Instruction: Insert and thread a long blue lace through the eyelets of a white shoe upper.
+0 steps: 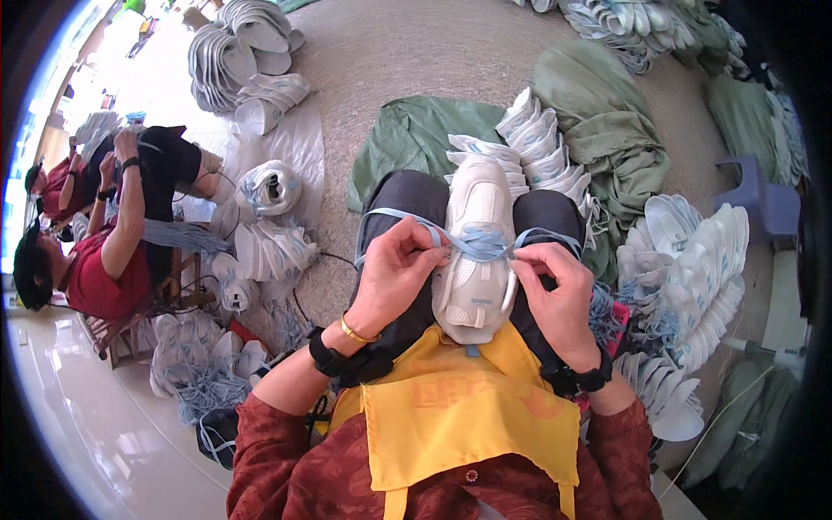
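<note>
A white sneaker rests on my lap between my knees, its tongue toward me and its toe pointing away. Pale blue shoelace crosses over its middle, with loose lengths looping out over both thighs. On the shoe's left side, my left hand pinches the lace between thumb and fingers. At the right side, my right hand is closed on the lace close to the shoe's edge. A yellow apron covers my lap below the shoe.
White shoe uppers stand stacked beyond my knees by green sacks. More shoe parts pile up at right, near a blue-grey stool. At left, a person in red sits beside shoe piles and blue laces.
</note>
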`<state>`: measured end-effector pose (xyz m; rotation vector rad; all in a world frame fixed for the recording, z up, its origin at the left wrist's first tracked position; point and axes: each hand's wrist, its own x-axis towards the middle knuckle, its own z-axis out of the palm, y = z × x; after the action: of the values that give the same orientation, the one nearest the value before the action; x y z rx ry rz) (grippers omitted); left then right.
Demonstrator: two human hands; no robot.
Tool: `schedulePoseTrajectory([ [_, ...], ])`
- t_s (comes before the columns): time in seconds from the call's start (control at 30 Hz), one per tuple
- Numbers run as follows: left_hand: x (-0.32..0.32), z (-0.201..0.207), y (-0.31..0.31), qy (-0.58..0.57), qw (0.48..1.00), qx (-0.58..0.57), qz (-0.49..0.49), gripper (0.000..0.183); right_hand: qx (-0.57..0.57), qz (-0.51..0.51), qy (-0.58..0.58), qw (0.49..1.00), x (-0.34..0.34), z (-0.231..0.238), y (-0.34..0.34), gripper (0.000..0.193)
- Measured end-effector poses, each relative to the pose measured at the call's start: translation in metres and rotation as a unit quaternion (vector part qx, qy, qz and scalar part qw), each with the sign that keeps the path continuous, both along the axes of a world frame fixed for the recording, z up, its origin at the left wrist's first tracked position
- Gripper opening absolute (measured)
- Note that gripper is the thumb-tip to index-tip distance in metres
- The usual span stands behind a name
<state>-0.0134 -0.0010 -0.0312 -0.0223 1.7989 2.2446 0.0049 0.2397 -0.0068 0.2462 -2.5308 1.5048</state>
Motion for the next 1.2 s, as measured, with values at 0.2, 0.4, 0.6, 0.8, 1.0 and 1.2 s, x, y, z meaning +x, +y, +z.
schedulePoseTrajectory([
  [0.2,0.002,-0.001,-0.004,0.031,0.989,-0.147,-0.013,0.013,0.083,0.054,-0.023,0.995,0.004,0.012,0.0,0.033],
  [0.4,-0.002,0.008,-0.005,0.075,0.975,-0.207,-0.036,0.014,0.099,0.047,-0.052,0.993,0.0,0.015,-0.006,0.019],
  [0.6,0.0,0.014,0.01,0.199,0.935,-0.293,0.006,0.014,0.136,0.039,-0.015,0.99,0.002,0.011,-0.01,0.015],
  [0.8,-0.002,0.021,0.006,0.168,0.946,-0.278,-0.006,0.012,0.157,0.026,-0.014,0.987,0.004,0.014,-0.014,0.023],
  [1.0,-0.001,0.017,0.009,0.199,0.926,-0.32,0.013,0.014,0.385,0.124,0.029,0.914,0.005,0.014,-0.015,0.025],
  [1.2,0.003,0.009,0.011,0.266,0.903,-0.334,0.037,0.015,0.485,0.144,0.046,0.862,-0.004,0.034,-0.025,0.016],
])
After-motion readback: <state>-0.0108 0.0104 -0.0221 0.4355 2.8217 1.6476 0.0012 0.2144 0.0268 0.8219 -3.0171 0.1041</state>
